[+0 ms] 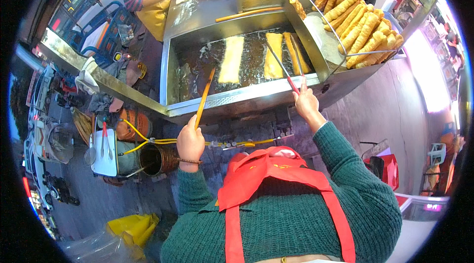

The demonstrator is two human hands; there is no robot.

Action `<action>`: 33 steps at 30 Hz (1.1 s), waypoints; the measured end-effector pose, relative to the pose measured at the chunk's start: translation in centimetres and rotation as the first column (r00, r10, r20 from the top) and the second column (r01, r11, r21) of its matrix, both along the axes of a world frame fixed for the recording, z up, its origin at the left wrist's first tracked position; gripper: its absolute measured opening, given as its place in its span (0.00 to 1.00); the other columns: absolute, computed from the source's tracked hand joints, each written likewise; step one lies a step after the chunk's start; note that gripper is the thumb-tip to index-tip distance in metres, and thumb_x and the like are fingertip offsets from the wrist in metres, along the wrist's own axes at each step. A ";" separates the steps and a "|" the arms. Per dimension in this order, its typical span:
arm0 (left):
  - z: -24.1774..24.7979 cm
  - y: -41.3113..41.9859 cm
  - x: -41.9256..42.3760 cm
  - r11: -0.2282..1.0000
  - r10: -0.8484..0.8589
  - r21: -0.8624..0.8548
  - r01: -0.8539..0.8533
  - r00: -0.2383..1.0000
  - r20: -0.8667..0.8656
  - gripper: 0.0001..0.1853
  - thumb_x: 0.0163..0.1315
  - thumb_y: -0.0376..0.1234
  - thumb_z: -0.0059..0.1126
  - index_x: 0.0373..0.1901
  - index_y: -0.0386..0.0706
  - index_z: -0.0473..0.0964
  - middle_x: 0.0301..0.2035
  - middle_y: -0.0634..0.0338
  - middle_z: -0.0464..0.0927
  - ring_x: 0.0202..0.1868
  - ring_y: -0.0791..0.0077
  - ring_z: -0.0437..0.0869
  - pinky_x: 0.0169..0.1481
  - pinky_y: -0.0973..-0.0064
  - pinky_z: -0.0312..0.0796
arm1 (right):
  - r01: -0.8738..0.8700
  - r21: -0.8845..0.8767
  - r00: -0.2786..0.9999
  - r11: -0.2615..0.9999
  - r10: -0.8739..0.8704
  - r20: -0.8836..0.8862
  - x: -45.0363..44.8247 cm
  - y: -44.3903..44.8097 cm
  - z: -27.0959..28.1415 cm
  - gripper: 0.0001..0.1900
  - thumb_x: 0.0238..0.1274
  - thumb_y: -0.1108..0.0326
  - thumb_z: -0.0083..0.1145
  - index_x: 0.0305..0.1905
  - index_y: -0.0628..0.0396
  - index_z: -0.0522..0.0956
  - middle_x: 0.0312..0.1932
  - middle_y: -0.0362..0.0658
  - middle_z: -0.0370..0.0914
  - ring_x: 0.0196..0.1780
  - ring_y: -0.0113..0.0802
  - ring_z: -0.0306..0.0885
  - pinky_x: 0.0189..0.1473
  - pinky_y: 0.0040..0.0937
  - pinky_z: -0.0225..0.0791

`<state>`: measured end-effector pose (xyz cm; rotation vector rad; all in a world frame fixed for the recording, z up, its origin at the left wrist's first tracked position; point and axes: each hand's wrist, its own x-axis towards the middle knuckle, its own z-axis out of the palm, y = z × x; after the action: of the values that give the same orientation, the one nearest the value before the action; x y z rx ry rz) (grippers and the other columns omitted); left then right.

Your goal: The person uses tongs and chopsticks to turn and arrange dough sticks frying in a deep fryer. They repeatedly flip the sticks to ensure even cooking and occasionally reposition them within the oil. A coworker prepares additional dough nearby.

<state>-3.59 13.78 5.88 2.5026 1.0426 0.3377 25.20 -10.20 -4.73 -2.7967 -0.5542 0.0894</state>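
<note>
My left hand (190, 142) is closed around a wooden stick (205, 96), whose far end reaches over the dark oil in a rectangular metal frying vat (240, 103). In my right hand (307, 103) is a pair of red-handled metal tongs (281, 64), their arms spread over the vat's right side. A pale strip of dough (231, 59) floats in the middle of the bubbling oil. To its right lie a golden dough strip (274, 65) and a browner one (290, 50), with the tong arms over them. Whether the tongs touch either strip I cannot tell.
Fried dough sticks (355, 22) are heaped on a wire-framed rack (329, 46) right of the vat. Behind it, a co-worker in a yellow apron (155, 0) works at a metal counter (192, 15). Below left stand a tray with tongs (102, 148), yellow hoses (166, 141) and a rusty drum (157, 159).
</note>
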 end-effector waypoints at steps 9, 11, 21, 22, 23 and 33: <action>-0.5 -2.0 0.6 0.990 -0.124 -0.045 0.135 0.973 0.193 0.24 0.56 0.26 0.54 0.58 0.43 0.71 0.39 0.44 0.79 0.42 0.48 0.80 0.46 0.59 0.72 | -0.041 -0.127 0.983 0.991 0.017 -0.183 5.8 2.6 4.2 0.34 0.59 0.49 0.55 0.62 0.62 0.62 0.42 0.59 0.79 0.44 0.55 0.79 0.46 0.49 0.71; -1.1 -1.7 0.4 0.980 -0.177 -0.049 0.192 0.958 0.227 0.24 0.56 0.27 0.54 0.58 0.44 0.71 0.39 0.46 0.79 0.42 0.49 0.80 0.46 0.59 0.72 | -0.010 -0.167 0.946 0.986 -0.045 -0.321 5.9 4.0 6.8 0.27 0.58 0.45 0.56 0.50 0.59 0.77 0.41 0.53 0.81 0.44 0.48 0.81 0.46 0.42 0.72; -0.4 0.7 1.0 0.956 -0.290 0.061 0.286 0.954 0.080 0.22 0.55 0.28 0.55 0.53 0.44 0.73 0.32 0.47 0.78 0.37 0.49 0.80 0.42 0.57 0.73 | -0.129 -0.328 0.964 0.936 0.040 -0.265 5.5 7.3 8.5 0.18 0.62 0.56 0.48 0.45 0.56 0.82 0.46 0.49 0.81 0.51 0.45 0.79 0.50 0.38 0.72; -0.5 0.8 1.0 0.955 -0.294 0.060 0.289 0.952 0.087 0.21 0.55 0.28 0.55 0.53 0.44 0.73 0.33 0.47 0.78 0.37 0.49 0.80 0.42 0.57 0.73 | -0.126 -0.326 0.974 0.937 0.055 -0.218 5.1 7.5 8.1 0.17 0.63 0.57 0.48 0.45 0.56 0.82 0.46 0.50 0.81 0.51 0.45 0.79 0.50 0.38 0.72; -0.6 0.9 1.0 0.954 -0.297 0.059 0.293 0.950 0.094 0.21 0.55 0.28 0.55 0.53 0.44 0.73 0.33 0.47 0.78 0.38 0.49 0.80 0.42 0.57 0.73 | -0.123 -0.323 0.983 0.938 0.070 -0.170 4.6 7.7 7.9 0.17 0.63 0.57 0.49 0.45 0.56 0.82 0.45 0.50 0.81 0.51 0.45 0.79 0.50 0.38 0.72; -0.8 0.0 0.7 0.963 -0.267 0.058 0.262 0.956 0.121 0.21 0.55 0.28 0.54 0.53 0.43 0.73 0.33 0.48 0.78 0.38 0.50 0.80 0.42 0.58 0.73 | -0.085 -0.198 0.994 0.977 0.069 -0.086 3.1 7.5 8.7 0.17 0.62 0.60 0.47 0.42 0.62 0.80 0.41 0.54 0.81 0.47 0.48 0.81 0.49 0.41 0.73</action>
<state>-2.84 13.82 5.08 2.5776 0.6460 0.4350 28.32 -2.70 3.92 -2.9508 -0.6683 0.2857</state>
